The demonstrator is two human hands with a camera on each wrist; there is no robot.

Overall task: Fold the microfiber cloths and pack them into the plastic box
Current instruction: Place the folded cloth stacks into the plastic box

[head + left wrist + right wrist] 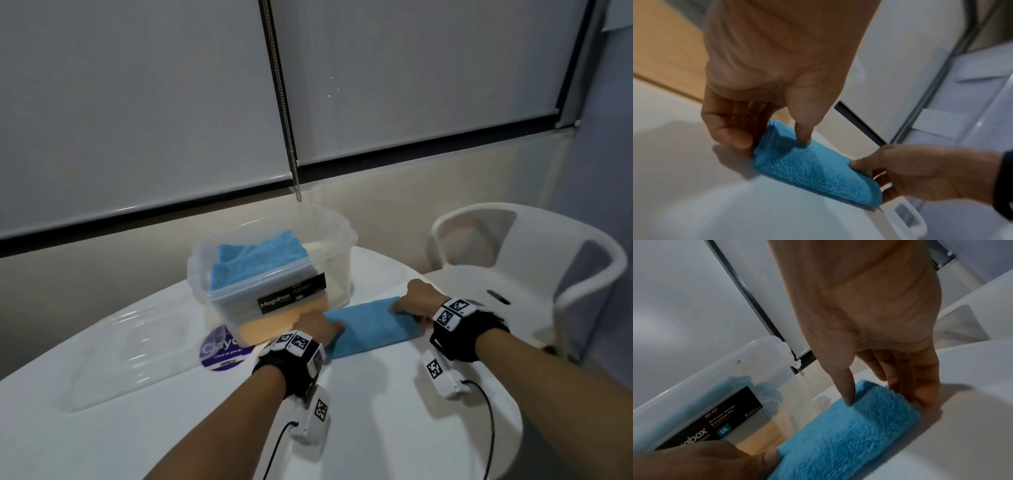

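Note:
A blue microfiber cloth (370, 325) (813, 172) (849, 434) lies folded into a long strip on the white table (376, 421), just in front of the clear plastic box (239, 305) (715, 369). My left hand (330, 329) (768, 139) pinches the strip's left end, thumb on top and fingers curled at the edge. At the right end, my right hand (399, 305) (884, 400) pinches it the same way. Inside the box, a folded blue cloth (260, 257) sits on top of orange cloths (274, 325).
The box's clear lid (137, 349) lies flat on the table to the left. A round purple sticker (222, 346) shows beside the box's near corner. A white plastic chair (531, 274) stands past the table's right edge. Roller blinds cover the wall behind.

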